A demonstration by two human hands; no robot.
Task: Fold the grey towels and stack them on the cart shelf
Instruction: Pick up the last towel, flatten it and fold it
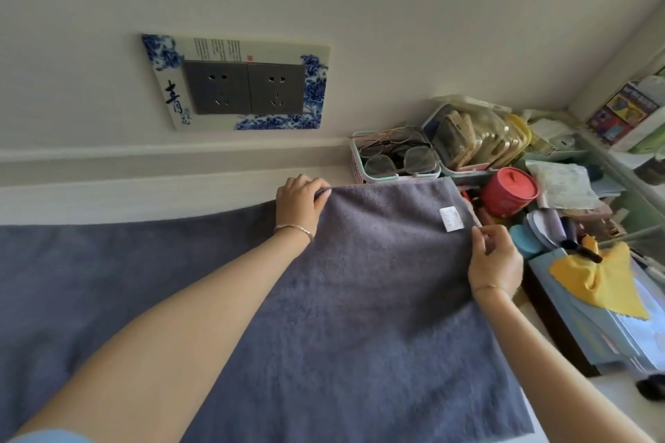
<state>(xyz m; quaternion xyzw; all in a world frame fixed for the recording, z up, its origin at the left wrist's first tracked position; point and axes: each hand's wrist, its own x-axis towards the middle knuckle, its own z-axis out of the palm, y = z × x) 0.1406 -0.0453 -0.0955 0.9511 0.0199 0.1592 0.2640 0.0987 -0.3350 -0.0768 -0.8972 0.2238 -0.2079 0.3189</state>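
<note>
A: Now, entry one: where does the grey towel lie?

B: Flat on a surface it covers fully, so the surface itself is hidden. Its far edge runs along the wall ledge, below the socket plate. An upper layer lies on the right half, over a grey layer that runs off to the left. One towel or two: cannot tell.

A: Appearance?

B: Blue-grey, short plush pile, smooth and without creases. A white label sits near the far right corner, face up.

A: Hands?

B: The left hand grips the upper layer's far left corner, fingers curled over the edge. The right hand pinches the right edge just below the label, thumb against fingertip.

A: Neighbours?

B: Past the far right corner are a basket of spectacles and a red tub. A yellow cloth lies right of the right hand.
</note>
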